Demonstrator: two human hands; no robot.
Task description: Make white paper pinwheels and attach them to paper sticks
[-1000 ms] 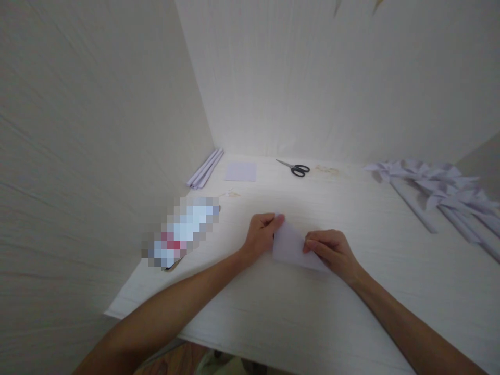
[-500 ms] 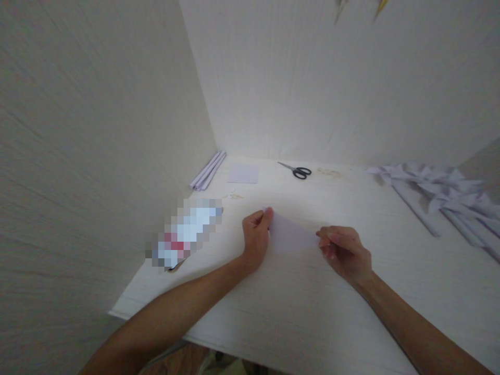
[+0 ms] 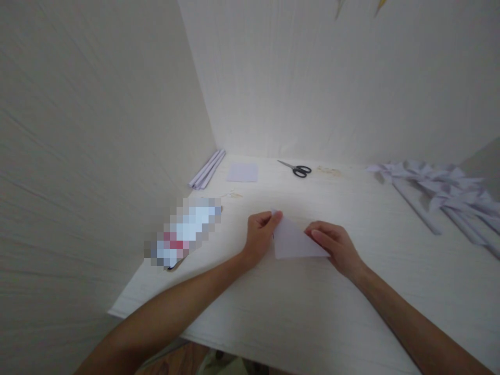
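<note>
Head view: pale walls [image 3: 312,78] stand at ten and twelve o'clock around your white tabletop [image 3: 289,312]; brown floor [image 3: 175,360] shows at seven. Near centre is your paper [image 3: 292,242], your left hand [image 3: 259,235] pinching its ten-o'clock corner, your right hand [image 3: 336,246] gripping its three-o'clock end.

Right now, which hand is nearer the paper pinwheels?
Right. The right hand, at the right side of the paper piece, is left of the paper pinwheels and closer to the person. The left hand, at the piece's left edge, is farther left.
</note>
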